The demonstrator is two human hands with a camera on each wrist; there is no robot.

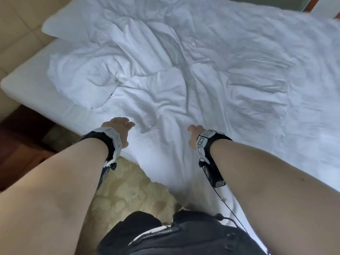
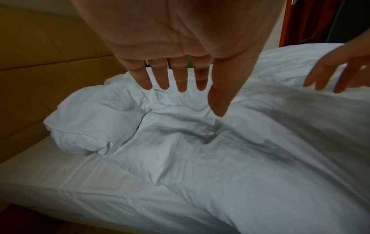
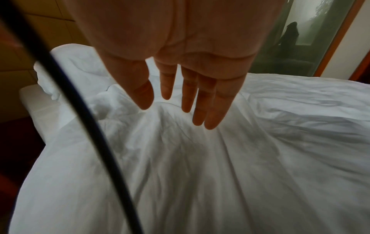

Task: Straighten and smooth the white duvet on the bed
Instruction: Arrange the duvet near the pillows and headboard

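above one rumpled white duvet [image 1: 184,74], two hands, left hand [image 1: 117,129] and right hand [image 1: 195,135], hover with fingers spread, holding nothing.

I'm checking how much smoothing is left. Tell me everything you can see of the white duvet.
The white duvet is soft, cotton-like cloth spread over most of the bed, heavily creased, with folds fanning out from its middle. Its corner toward the tan headboard is bunched into a thick rolled lump, leaving a strip of the mattress sheet uncovered. The near edge hangs over the bedside by the person's legs. The left hand and right hand are spread open just above it; contact cannot be told.
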